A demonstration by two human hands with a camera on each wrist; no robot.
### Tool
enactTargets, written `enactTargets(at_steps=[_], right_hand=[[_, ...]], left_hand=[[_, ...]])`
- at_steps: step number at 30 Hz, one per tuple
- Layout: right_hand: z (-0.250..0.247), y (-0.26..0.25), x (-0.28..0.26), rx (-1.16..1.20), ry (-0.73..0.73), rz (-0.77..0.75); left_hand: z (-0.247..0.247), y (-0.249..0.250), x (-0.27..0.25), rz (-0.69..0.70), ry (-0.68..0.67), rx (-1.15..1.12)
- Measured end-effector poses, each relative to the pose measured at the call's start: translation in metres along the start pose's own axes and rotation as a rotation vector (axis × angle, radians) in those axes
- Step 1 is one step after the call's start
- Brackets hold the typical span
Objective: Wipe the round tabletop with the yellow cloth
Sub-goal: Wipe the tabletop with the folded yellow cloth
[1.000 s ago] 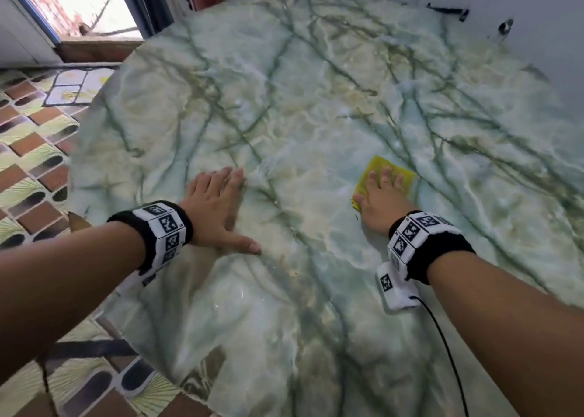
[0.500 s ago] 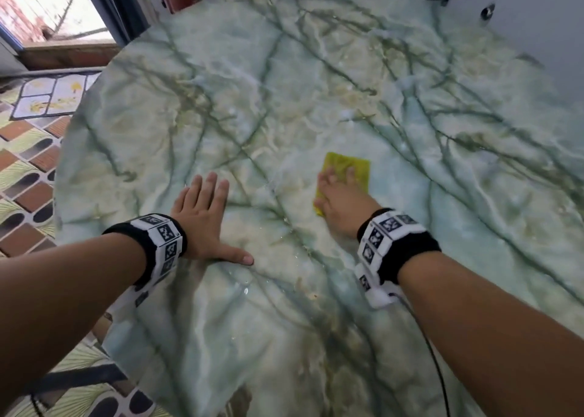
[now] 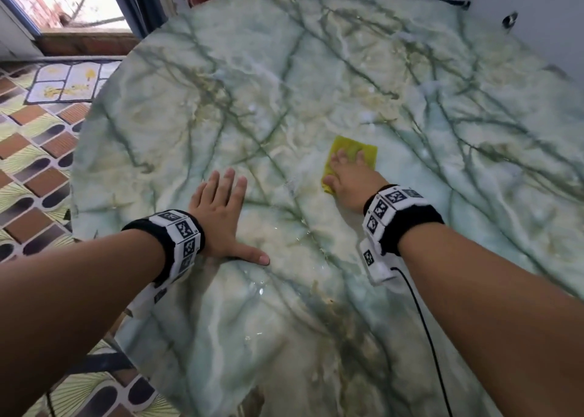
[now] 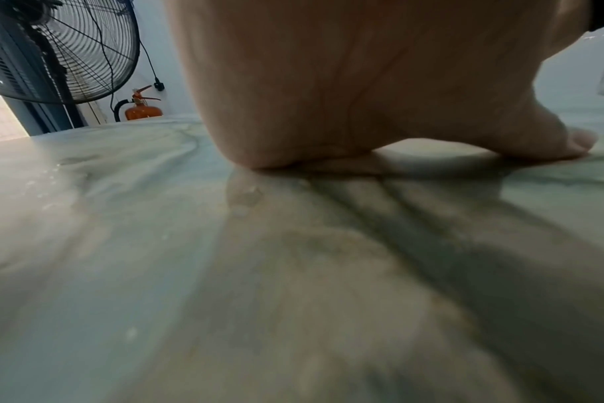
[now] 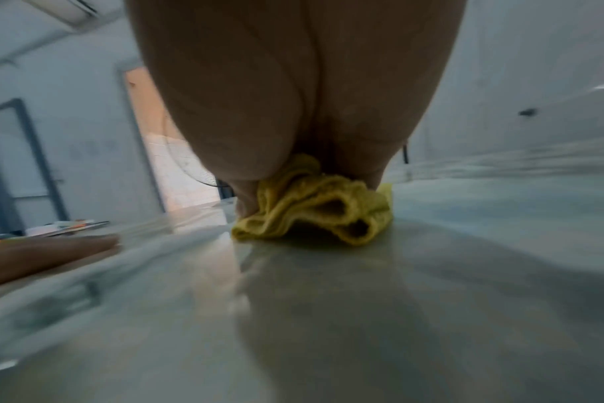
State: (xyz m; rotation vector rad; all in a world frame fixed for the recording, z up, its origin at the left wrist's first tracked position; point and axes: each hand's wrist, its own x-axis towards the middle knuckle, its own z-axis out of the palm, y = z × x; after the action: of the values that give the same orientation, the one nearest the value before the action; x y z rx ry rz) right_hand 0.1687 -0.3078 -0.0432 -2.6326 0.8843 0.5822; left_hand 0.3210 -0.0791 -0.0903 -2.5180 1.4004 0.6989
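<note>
Round tabletop (image 3: pixel 316 78), glossy green-veined marble: your right hand (image 3: pixel 349 181) is pressing flat on the folded yellow cloth (image 3: pixel 363 149) near its centre (right wrist view is showing bunched terry folds); your left hand (image 3: pixel 221 214) is resting flat, fingers spread, holding nothing.

Daylit, glossy glare; wrist views blurred, shadowed

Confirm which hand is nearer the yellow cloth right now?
Right. The right hand lies flat on top of the yellow cloth, pressing it onto the tabletop. The left hand rests palm-down on bare marble to the cloth's left, apart from it.
</note>
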Motion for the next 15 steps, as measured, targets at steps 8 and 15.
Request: enactTargets(at_steps=[8, 15], right_hand=[[0.022, -0.007, -0.031, 0.005, -0.086, -0.159], [-0.019, -0.027, 0.032, -0.212, -0.043, -0.119]], left_hand=[[-0.002, -0.001, 0.0, 0.009, -0.001, -0.003], [0.0, -0.002, 0.001, 0.013, -0.01, -0.005]])
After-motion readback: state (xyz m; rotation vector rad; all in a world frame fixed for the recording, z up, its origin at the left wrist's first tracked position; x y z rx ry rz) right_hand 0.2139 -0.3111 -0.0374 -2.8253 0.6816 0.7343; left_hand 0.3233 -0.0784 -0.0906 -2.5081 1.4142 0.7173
